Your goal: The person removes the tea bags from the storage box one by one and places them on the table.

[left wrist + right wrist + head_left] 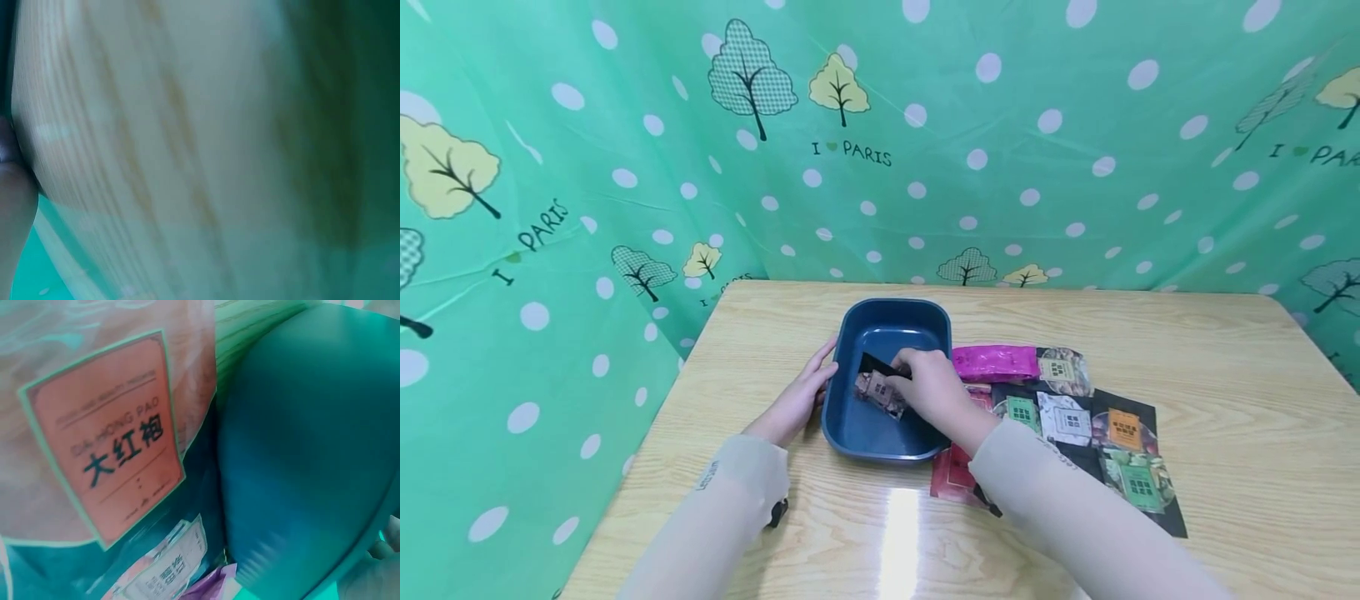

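Observation:
In the head view a dark blue plastic bin (887, 310) stands on the table. My right hand (931, 385) reaches inside it and pinches a small dark tea packet (880, 392) with a brownish label. The packet lies tilted low in the bin; whether it touches the floor I cannot tell. Against the bin's left outer side rests my left hand (805, 392), fingers extended along the wall. Only part of the left hand (15, 200) shows in the left wrist view. In the right wrist view the bin's wall (306, 444) hides most of the right hand (372, 575).
Right of the bin several flat packets lie close together: a magenta one (996, 363), a white-labelled one (1065, 419), an orange-labelled one (1123, 429), a green-labelled one (1141, 486). A red-labelled Da Hong Pao packet (112, 437) lies beside the bin. A green printed curtain (925, 192) hangs behind the table.

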Demonstrator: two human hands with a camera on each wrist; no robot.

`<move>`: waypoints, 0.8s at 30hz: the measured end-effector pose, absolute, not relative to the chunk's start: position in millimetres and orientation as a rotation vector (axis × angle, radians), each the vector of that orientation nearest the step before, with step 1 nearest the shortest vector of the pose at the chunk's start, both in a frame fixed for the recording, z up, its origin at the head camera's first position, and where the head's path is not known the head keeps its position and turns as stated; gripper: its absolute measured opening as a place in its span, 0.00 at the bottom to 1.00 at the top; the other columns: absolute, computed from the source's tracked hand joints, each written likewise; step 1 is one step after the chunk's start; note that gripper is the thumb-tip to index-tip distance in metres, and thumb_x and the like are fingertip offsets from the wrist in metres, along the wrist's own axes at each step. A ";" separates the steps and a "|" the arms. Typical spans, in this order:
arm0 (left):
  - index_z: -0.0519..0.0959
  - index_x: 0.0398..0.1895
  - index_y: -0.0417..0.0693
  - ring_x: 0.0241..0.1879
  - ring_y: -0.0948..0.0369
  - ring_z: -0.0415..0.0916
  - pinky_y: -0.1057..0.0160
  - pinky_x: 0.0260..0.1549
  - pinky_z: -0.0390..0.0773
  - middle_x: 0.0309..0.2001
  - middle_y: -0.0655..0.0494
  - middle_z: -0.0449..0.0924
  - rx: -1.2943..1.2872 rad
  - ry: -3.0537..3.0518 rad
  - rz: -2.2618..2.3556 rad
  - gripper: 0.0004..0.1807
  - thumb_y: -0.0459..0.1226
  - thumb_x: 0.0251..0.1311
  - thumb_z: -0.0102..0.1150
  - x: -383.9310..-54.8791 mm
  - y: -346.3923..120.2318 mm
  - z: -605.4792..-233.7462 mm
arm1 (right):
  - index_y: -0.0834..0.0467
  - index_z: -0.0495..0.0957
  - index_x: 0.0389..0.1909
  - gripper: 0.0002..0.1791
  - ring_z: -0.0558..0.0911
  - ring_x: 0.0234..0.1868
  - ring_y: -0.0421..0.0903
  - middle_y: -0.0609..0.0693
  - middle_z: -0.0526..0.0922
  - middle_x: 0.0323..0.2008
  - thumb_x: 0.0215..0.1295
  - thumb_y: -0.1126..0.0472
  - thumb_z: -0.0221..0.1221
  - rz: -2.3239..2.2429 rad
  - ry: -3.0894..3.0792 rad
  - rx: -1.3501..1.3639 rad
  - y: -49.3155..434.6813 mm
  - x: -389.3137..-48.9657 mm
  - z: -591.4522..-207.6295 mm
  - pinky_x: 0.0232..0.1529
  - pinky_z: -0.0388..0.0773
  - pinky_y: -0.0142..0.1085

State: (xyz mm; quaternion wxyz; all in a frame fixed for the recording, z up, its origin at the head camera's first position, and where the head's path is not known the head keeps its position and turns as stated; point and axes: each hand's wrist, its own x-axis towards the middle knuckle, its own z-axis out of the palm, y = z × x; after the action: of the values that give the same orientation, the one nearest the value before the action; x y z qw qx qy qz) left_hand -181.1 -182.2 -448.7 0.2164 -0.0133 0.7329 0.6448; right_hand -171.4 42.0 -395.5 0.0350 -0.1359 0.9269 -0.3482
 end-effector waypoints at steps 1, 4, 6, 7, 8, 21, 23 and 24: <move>0.44 0.78 0.76 0.74 0.48 0.57 0.45 0.74 0.50 0.76 0.51 0.58 -0.037 2.030 1.787 0.31 0.53 0.77 0.37 -181.0 -182.2 -448.9 | 0.56 0.84 0.39 0.07 0.79 0.26 0.40 0.51 0.87 0.33 0.65 0.58 0.65 -1.077 2.847 -0.407 43.9 -170.4 -394.8 0.33 0.83 0.35; 0.44 0.78 0.75 0.73 0.48 0.59 0.45 0.73 0.51 0.76 0.49 0.58 -0.026 2.034 1.786 0.31 0.53 0.77 0.37 -180.8 -182.5 -449.5 | 0.56 0.85 0.40 0.07 0.80 0.26 0.41 0.52 0.88 0.34 0.65 0.58 0.65 -1.110 2.844 -0.351 49.1 -168.2 -392.5 0.32 0.83 0.35; 0.44 0.79 0.75 0.73 0.48 0.59 0.46 0.73 0.52 0.75 0.48 0.59 -0.026 2.035 1.788 0.31 0.53 0.77 0.36 -180.6 -182.6 -449.4 | 0.56 0.85 0.40 0.07 0.80 0.26 0.41 0.52 0.88 0.35 0.65 0.58 0.65 -1.132 2.849 -0.312 52.6 -167.0 -390.9 0.31 0.82 0.34; 0.43 0.79 0.74 0.73 0.48 0.59 0.45 0.73 0.52 0.76 0.48 0.58 -0.021 2.036 1.785 0.31 0.53 0.77 0.36 -180.6 -182.6 -449.3 | 0.56 0.85 0.40 0.07 0.80 0.27 0.41 0.51 0.88 0.36 0.65 0.57 0.66 -1.150 2.852 -0.293 54.2 -166.5 -389.9 0.31 0.81 0.33; 0.43 0.79 0.74 0.73 0.48 0.59 0.45 0.73 0.52 0.76 0.48 0.58 -0.018 2.038 1.784 0.31 0.53 0.77 0.36 -180.7 -182.7 -449.2 | 0.56 0.85 0.40 0.07 0.79 0.27 0.41 0.51 0.88 0.36 0.64 0.57 0.66 -1.171 2.855 -0.277 55.8 -166.1 -388.6 0.30 0.80 0.33; 0.45 0.78 0.77 0.72 0.50 0.59 0.46 0.72 0.52 0.75 0.49 0.59 -0.066 2.025 1.785 0.31 0.54 0.76 0.38 -181.6 -183.1 -447.6 | 0.63 0.78 0.44 0.12 0.88 0.26 0.48 0.61 0.88 0.44 0.66 0.59 0.64 -1.751 2.452 0.093 81.8 -162.6 -382.5 0.35 0.85 0.41; 0.45 0.78 0.78 0.71 0.50 0.60 0.47 0.72 0.52 0.74 0.50 0.61 -0.069 2.021 1.789 0.30 0.53 0.76 0.37 -181.5 -182.7 -447.9 | 0.64 0.78 0.45 0.14 0.87 0.25 0.47 0.62 0.87 0.45 0.66 0.59 0.64 -1.829 2.380 0.154 86.5 -163.0 -384.8 0.34 0.85 0.40; 0.44 0.78 0.78 0.71 0.50 0.61 0.47 0.72 0.53 0.74 0.50 0.61 -0.066 2.022 1.787 0.30 0.53 0.77 0.37 -181.4 -182.6 -448.1 | 0.65 0.78 0.46 0.14 0.87 0.24 0.46 0.63 0.87 0.45 0.66 0.59 0.64 -1.868 2.350 0.181 88.8 -162.9 -386.2 0.33 0.85 0.40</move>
State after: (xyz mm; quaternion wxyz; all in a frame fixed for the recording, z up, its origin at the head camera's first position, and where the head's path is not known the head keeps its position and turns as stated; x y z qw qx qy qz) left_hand -181.4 -182.6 -448.1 0.2195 -0.0239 0.7309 0.6458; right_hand -162.9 88.8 -386.2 0.0671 0.0600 0.7797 -0.6197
